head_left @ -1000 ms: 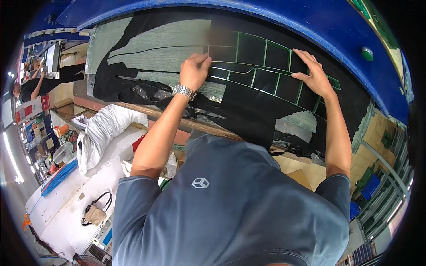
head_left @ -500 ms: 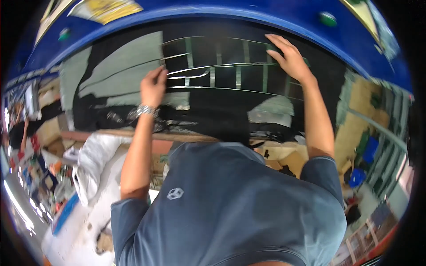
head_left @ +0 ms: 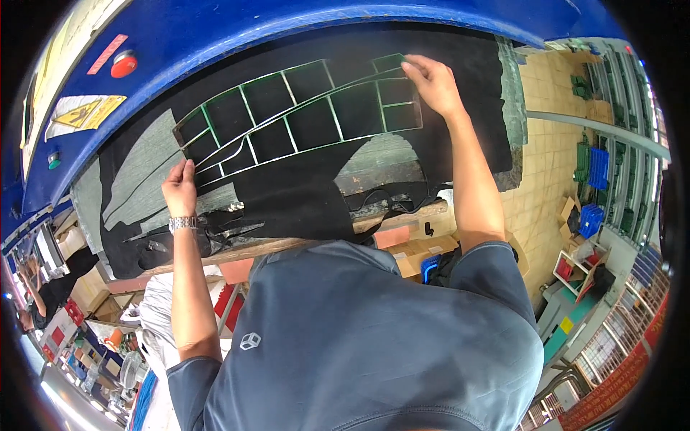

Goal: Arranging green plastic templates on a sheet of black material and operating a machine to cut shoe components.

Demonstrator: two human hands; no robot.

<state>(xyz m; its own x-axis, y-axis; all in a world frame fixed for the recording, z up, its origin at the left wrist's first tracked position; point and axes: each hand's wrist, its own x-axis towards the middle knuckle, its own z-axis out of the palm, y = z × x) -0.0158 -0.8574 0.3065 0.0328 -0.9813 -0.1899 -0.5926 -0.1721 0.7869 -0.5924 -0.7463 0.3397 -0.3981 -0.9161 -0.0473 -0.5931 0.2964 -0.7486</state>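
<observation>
A long, slightly curved cutting die [head_left: 289,133], an open frame of thin metal strips with green edges and several cells, lies over black sheet material [head_left: 287,187]. My left hand [head_left: 178,190], with a metal-band watch on its wrist, pinches the die's left end between thumb and fingertips. At the far right end, my right hand [head_left: 435,86] has its thumb and fingers closed on the die's upper corner. Grey-green board [head_left: 381,165] shows through cut-out openings in the black material, on the left and near the front edge.
A blue machine beam [head_left: 302,25] spans the far side, with a red push button [head_left: 124,65] and a yellow warning label [head_left: 85,115]. Black scraps [head_left: 244,226] lie along the front edge. Blue crates [head_left: 591,219] stand at right. A person [head_left: 50,287] is far left.
The view has turned, so the bench now slants up to the right. My right hand has gone from spread fingers to a hold on the die's right end. My left hand stays at its left end.
</observation>
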